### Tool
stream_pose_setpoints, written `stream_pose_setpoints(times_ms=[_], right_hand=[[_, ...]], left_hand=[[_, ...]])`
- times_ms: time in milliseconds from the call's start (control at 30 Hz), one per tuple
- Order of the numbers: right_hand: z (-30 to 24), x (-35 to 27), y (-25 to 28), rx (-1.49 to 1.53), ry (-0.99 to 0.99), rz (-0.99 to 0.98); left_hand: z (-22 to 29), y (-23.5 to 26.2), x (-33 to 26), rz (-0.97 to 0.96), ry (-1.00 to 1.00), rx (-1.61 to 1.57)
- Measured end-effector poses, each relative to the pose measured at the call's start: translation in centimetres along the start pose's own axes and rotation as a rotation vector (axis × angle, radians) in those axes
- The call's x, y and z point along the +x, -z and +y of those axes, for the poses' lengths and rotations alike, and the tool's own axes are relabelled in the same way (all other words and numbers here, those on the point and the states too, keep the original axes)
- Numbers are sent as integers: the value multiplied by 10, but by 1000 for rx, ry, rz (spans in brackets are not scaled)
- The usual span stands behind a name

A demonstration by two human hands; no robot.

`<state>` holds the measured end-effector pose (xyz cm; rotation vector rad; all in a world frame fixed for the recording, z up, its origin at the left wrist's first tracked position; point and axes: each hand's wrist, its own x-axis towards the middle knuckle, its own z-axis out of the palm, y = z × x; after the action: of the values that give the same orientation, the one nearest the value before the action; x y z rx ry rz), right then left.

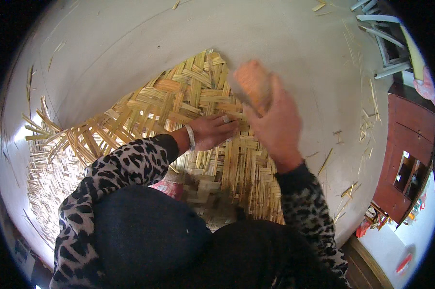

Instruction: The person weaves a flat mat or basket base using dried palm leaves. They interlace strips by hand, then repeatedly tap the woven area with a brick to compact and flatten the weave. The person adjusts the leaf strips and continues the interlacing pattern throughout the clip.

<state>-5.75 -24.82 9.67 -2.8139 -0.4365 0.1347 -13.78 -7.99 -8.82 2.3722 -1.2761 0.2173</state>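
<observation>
A mat woven from flat, yellowish strips (pixel 167 103) spreads over the floor, with loose strip ends sticking out at its left edge. My left hand (pixel 211 132), with a ring and a bangle on it, lies on the mat with its fingers stretched out over the weave. Just to the right, my right hand (pixel 279 124) grips an orange-red brick (pixel 252 85) above the mat's right edge. Hand and brick are smeared by motion. I cannot tell whether the brick touches the mat. My dark knees hide the mat's near part.
Scraps of strip (pixel 348 190) are scattered over the pale floor (pixel 318 86). At the far right stand light blue metal legs (pixel 383 41), and below them a reddish-brown wooden cabinet (pixel 404 130). Something pink (pixel 168 189) shows beside my knee.
</observation>
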Motion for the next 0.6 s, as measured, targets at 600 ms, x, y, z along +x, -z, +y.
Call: stream_pose_setpoints(times_ms=[600], right_hand=[[-37, 35, -51, -86, 251, -74]], left_hand=[[1, 5, -5, -224, 63, -108]])
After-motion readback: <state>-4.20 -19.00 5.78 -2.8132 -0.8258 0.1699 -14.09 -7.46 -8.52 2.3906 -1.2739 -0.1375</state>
